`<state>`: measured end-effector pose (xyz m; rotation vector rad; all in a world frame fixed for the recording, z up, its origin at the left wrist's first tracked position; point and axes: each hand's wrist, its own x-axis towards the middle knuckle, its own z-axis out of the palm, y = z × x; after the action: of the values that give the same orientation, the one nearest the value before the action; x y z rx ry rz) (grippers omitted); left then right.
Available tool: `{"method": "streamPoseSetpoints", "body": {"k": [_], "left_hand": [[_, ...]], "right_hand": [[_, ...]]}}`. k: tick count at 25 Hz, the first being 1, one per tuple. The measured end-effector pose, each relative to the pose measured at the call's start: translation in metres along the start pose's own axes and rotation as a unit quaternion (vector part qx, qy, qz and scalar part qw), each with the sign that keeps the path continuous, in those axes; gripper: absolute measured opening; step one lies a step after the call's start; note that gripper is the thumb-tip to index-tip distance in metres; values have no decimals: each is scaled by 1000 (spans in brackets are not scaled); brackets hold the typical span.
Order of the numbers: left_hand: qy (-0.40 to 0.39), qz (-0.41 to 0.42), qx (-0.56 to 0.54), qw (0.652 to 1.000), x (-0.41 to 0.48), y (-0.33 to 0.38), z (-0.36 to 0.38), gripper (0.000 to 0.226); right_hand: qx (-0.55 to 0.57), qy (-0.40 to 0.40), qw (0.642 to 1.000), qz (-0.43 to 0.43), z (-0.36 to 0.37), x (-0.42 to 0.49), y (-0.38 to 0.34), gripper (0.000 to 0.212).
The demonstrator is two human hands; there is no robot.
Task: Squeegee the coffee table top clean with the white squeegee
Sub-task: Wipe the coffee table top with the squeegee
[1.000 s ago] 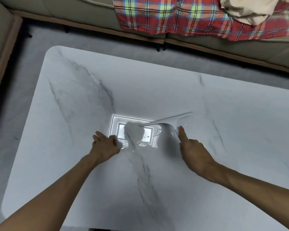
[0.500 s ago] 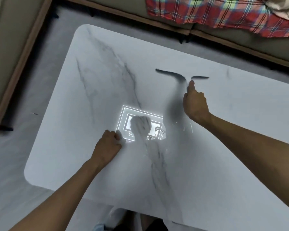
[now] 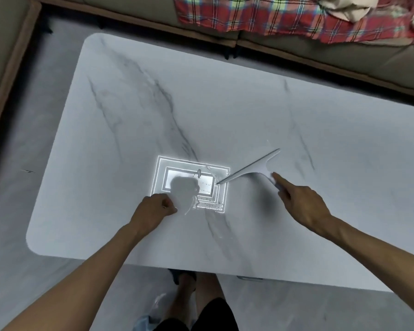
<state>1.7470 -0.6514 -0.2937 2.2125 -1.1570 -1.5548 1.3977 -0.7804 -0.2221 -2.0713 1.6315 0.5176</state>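
Right hand (image 3: 304, 204) grips the white squeegee (image 3: 251, 169), handle hidden under its fingers; left hand (image 3: 151, 211) rests fisted on the coffee table (image 3: 225, 103)

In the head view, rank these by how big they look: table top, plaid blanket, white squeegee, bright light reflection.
1. coffee table top
2. plaid blanket, cut off by the frame
3. light reflection
4. white squeegee, thin though about as long

White marble-look coffee table (image 3: 249, 111) with grey veins and rounded corners, sitting on a grey floor (image 3: 22, 211). On top, the white squeegee (image 3: 251, 169) has its blade down near the middle. There's a smear of water (image 3: 189, 209) and droplets (image 3: 206, 185) just left of it, and the left hand (image 3: 151, 209) is fisted beside the smear.
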Motion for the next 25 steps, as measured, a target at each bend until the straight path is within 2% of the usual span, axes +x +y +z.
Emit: {"method": "streamPoseSetpoints", "body": {"k": [3, 6, 10, 13, 15, 18, 21, 25], "left_hand": [[62, -22, -13, 998, -17, -10, -3, 22], [111, -80, -83, 987, -36, -29, -9, 23], [185, -124, -86, 971, -54, -69, -14, 19], [217, -131, -55, 966, -62, -98, -16, 12], [226, -131, -35, 965, -62, -110, -16, 9], [220, -144, -11, 965, -56, -109, -8, 33], [176, -114, -34, 977, -47, -89, 12, 39], [93, -45, -35, 994, -39, -55, 42, 34]], "right_hand": [[26, 42, 999, -11, -10, -18, -8, 44], [-65, 19, 988, -140, 0, -38, -36, 49], [-103, -101, 922, -360, 54, -49, -109, 49], [-128, -162, 876, -435, 99, -38, -169, 50], [-135, -162, 873, -441, 110, -22, -189, 55], [-134, -119, 890, -419, 105, 3, -181, 50], [-108, -74, 924, -359, 82, 24, -135, 45], [-86, -47, 967, -235, 53, 31, -47, 43]]}}
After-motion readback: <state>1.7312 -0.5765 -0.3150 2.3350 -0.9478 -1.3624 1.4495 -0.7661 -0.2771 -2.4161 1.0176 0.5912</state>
